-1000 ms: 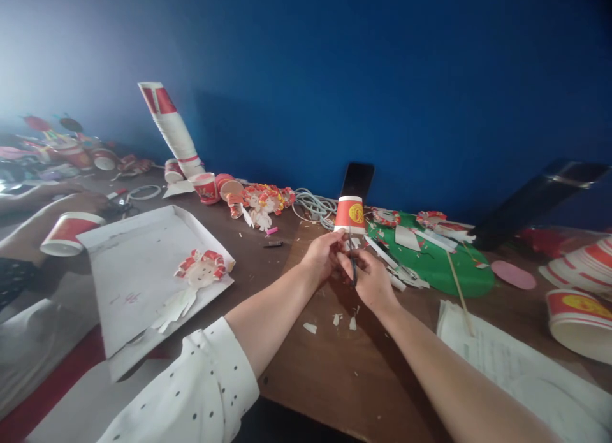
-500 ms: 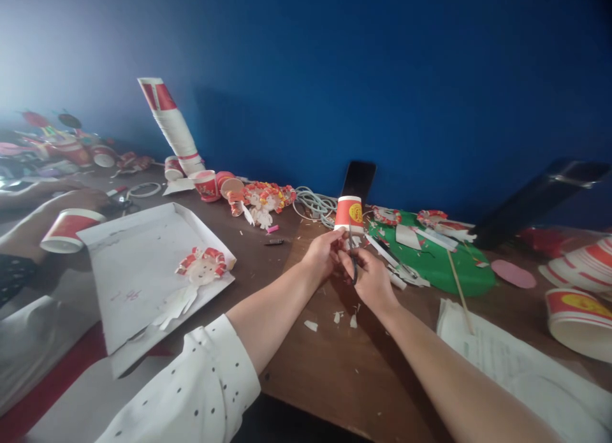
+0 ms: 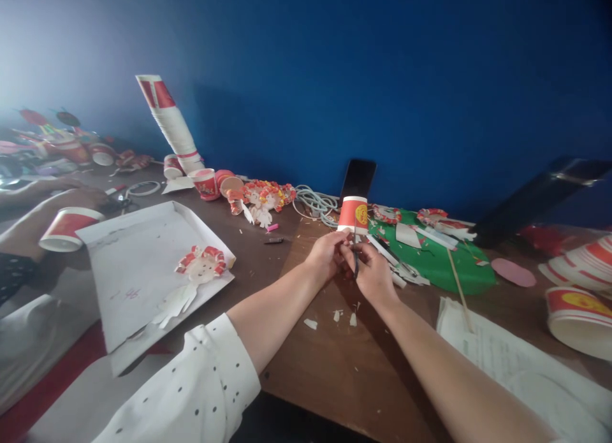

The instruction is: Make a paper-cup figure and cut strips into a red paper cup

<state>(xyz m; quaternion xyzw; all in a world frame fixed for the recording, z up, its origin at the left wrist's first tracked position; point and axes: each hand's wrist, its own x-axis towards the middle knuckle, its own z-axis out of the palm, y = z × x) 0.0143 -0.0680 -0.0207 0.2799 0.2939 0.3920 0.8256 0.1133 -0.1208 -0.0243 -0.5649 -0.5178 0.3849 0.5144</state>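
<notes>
My left hand is closed, its fingertips pinching the lower edge of a red and white paper cup with a yellow emblem. My right hand is wrapped round dark-handled scissors. Their thin blade points up against the cup's side, close to the left fingertips. What the fingers do beneath the cup is partly hidden. Small white paper scraps lie on the brown table below my hands.
Behind my hands a black phone leans on the blue wall beside a coiled cable. A green sheet with scraps lies right. At left, a co-worker's hand is near another cup and a white box lid.
The cup and both hands have shifted slightly to the right. The scissors' blade stays against the cup. The co-worker's hand has barely moved.
</notes>
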